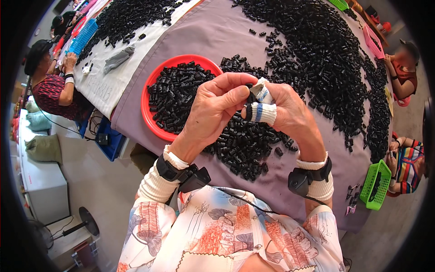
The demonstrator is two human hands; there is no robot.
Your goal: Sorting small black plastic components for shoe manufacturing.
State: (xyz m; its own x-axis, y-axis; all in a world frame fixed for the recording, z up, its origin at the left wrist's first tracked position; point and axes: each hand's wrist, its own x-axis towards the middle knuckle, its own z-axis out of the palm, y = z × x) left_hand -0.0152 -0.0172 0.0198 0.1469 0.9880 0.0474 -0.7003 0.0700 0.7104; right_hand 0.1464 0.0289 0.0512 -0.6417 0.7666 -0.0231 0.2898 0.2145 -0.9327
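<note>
My left hand (210, 106) pinches a small black part between thumb and index finger. Close against it is my right hand (292, 111), its fingers bent in towards the same spot. White wrapping with blue stripes (263, 113) covers some of the right fingers. What the right fingertips grip is too small and partly hidden to name. Under the left hand sits a round red tray (146, 106), heaped with short black cylindrical parts (181, 88). Below both hands lies a loose pile of the same black parts (244, 154) on the mauve tablecloth (190, 41).
A big spread of black parts (312, 59) covers the far right of the table. Green basket (376, 183) stands at the right edge, blue basket (84, 35) at far left. Grey cloth (118, 60) lies on the white cover. Other people sit left (59, 86) and right (404, 72).
</note>
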